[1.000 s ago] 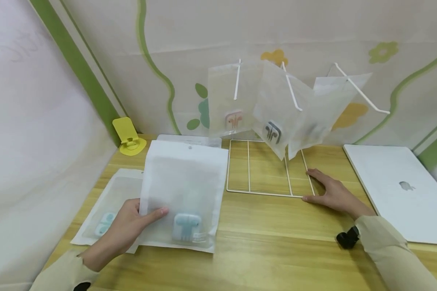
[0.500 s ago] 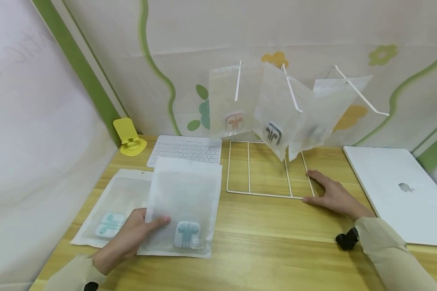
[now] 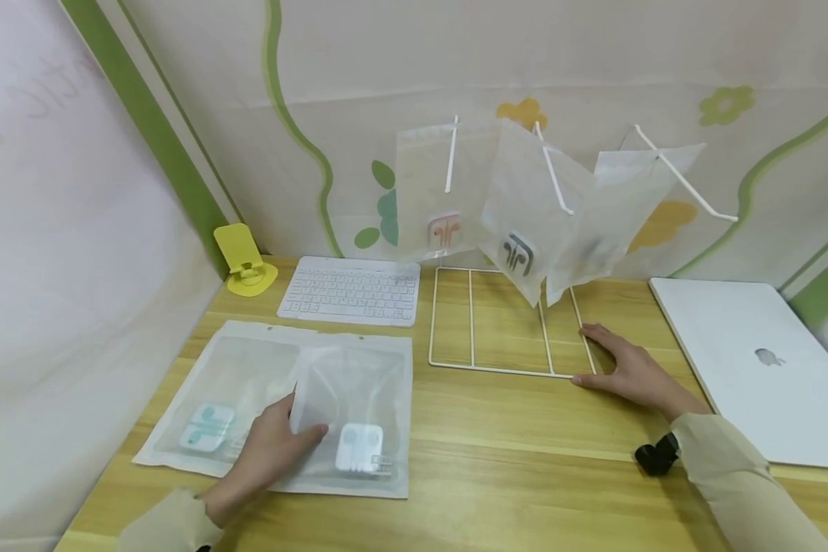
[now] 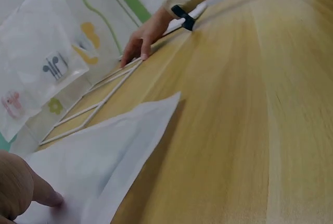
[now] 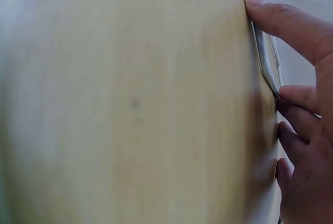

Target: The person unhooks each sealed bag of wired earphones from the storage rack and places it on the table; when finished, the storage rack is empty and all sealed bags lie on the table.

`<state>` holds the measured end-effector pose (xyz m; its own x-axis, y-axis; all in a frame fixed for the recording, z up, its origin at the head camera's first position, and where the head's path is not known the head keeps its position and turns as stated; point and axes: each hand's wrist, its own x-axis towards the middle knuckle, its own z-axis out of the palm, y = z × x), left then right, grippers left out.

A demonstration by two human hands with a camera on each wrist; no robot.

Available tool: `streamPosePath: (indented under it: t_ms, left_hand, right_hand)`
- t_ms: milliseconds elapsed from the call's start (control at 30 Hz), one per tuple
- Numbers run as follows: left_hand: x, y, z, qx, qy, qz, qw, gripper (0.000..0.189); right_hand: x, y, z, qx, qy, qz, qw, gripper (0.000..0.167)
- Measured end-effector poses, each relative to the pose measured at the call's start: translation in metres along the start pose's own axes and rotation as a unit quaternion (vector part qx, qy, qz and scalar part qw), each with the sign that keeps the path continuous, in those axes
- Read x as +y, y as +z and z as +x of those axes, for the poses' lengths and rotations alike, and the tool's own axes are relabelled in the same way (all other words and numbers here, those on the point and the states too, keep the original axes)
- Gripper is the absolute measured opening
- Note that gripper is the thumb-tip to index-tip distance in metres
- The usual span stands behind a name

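Note:
My left hand (image 3: 272,445) pinches the left edge of a translucent bag (image 3: 345,383), thumb on top, fingers hidden beneath. A white earphone case (image 3: 359,447) shows through it; its left side curls upward. A top edge with a hole shows beyond; I cannot tell whether it belongs to another bag. At the left lies a bag with teal earphones (image 3: 208,427), partly covered by the hand. My right hand (image 3: 631,368) rests at the near right corner of a white wire rack (image 3: 500,368). Thumb and fingertips touch its base wires in the right wrist view.
Bags with pink earphones (image 3: 445,229) and black earphones (image 3: 518,253), plus a third bag (image 3: 610,215), hang on the rack's prongs. A white keyboard (image 3: 352,291) and yellow phone stand (image 3: 244,261) are at the back left. A closed laptop (image 3: 752,368) lies right.
My left hand has lowered the bag toward the table and shifted slightly right. The keyboard, covered by the bag earlier, now shows fully. My right hand has stayed at the rack's corner.

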<state>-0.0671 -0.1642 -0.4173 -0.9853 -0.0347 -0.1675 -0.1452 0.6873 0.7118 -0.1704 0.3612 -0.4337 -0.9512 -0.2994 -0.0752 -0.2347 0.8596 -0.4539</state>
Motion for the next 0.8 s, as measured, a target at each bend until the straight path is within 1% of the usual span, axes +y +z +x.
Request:
streamPosePath:
  t_ms: [233,333,400,567,633,800]
  left_hand:
    - [0.005,0.003,-0.004,0.042,0.017,0.048,0.9978,0.078]
    - [0.007,0.006,-0.006,0.069,0.028,0.055,0.9957,0.085]
    - [0.006,0.009,-0.007,0.088,0.038,0.056,0.9938,0.082]
    - [0.004,0.016,-0.008,0.125,0.068,0.064,0.9878,0.057]
    - [0.004,0.017,-0.009,0.136,0.073,0.061,0.9861,0.048]
    - [0.006,0.017,-0.012,0.158,0.077,0.041,0.9836,0.036]
  right_hand:
    - [0.001,0.001,0.001,0.002,0.003,0.002,1.0000,0.095]
    - [0.002,0.001,0.000,0.003,0.005,0.003,1.0000,0.095]
    - [0.003,0.001,0.000,0.003,0.005,0.003,1.0000,0.096]
    - [0.003,0.002,0.000,0.001,0.004,0.004,1.0000,0.096]
    - [0.003,0.002,0.000,0.001,0.005,0.005,1.0000,0.096]
    - [0.002,0.002,0.000,0.003,0.005,0.004,1.0000,0.096]
